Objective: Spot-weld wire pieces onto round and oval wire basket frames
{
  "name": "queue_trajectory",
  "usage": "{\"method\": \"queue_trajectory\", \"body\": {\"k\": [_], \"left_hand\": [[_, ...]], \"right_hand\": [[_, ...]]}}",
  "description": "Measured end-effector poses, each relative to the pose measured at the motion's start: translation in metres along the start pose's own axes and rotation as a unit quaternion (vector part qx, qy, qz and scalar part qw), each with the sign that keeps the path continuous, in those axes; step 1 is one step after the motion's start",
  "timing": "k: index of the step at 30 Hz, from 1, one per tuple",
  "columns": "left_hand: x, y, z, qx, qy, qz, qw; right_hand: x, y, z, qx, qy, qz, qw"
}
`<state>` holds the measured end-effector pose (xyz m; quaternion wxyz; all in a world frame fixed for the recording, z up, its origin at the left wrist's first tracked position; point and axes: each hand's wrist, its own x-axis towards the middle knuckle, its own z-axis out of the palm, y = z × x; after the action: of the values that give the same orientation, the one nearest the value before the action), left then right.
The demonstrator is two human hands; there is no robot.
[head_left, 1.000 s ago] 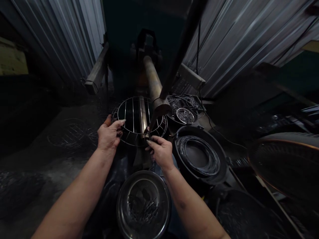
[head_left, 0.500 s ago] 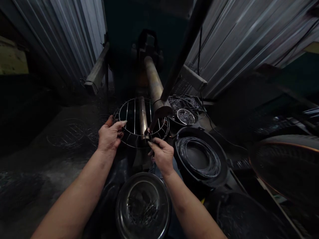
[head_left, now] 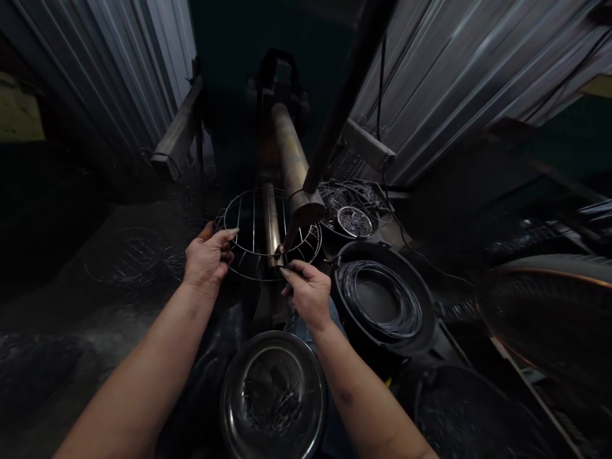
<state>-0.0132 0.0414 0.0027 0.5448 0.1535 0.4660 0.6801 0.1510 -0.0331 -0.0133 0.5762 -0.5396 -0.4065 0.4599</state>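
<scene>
A round wire cage (head_left: 248,213), made of rings and straight ribs, sits over a horizontal metal bar (head_left: 271,223) in front of me. My left hand (head_left: 206,258) grips the cage's left rim, fingers curled over the wire. My right hand (head_left: 308,292) is closed at the cage's near rim, pinching the wire close to the bar's end. A slanted dark rod with a flared tip (head_left: 306,207) comes down onto the cage just above my right hand.
A steel bowl of short wire pieces (head_left: 273,395) lies below my hands. A black tub of coiled wire rings (head_left: 382,299) stands to the right, a smaller dish of wire (head_left: 354,221) behind it. Finished wire cages (head_left: 129,255) lie at left. Corrugated sheet walls enclose both sides.
Both hands and the cage stay in almost the same place; the view has shifted slightly to the left and the cage appears turned a little.
</scene>
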Motion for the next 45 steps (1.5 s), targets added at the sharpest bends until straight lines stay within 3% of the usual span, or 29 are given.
{"method": "queue_trajectory", "body": {"k": [5, 12, 18, 27, 45], "left_hand": [[0.004, -0.001, 0.001, 0.015, 0.009, 0.002, 1.000], [0.005, -0.001, 0.001, 0.008, 0.014, 0.010, 1.000], [0.002, 0.001, 0.002, 0.006, 0.014, 0.002, 1.000], [0.003, 0.000, 0.004, 0.005, 0.033, 0.000, 0.999], [0.007, -0.001, 0.009, 0.014, 0.054, -0.004, 0.998]], "right_hand": [[0.000, 0.000, -0.001, -0.010, -0.005, -0.005, 1.000], [0.003, 0.015, -0.008, -0.114, 0.020, -0.087, 0.989], [0.004, 0.018, -0.005, -0.128, 0.029, -0.119, 0.984], [0.001, 0.012, -0.011, -0.121, -0.007, -0.086, 0.989], [0.004, 0.019, -0.005, -0.084, 0.028, -0.100, 0.991]]}}
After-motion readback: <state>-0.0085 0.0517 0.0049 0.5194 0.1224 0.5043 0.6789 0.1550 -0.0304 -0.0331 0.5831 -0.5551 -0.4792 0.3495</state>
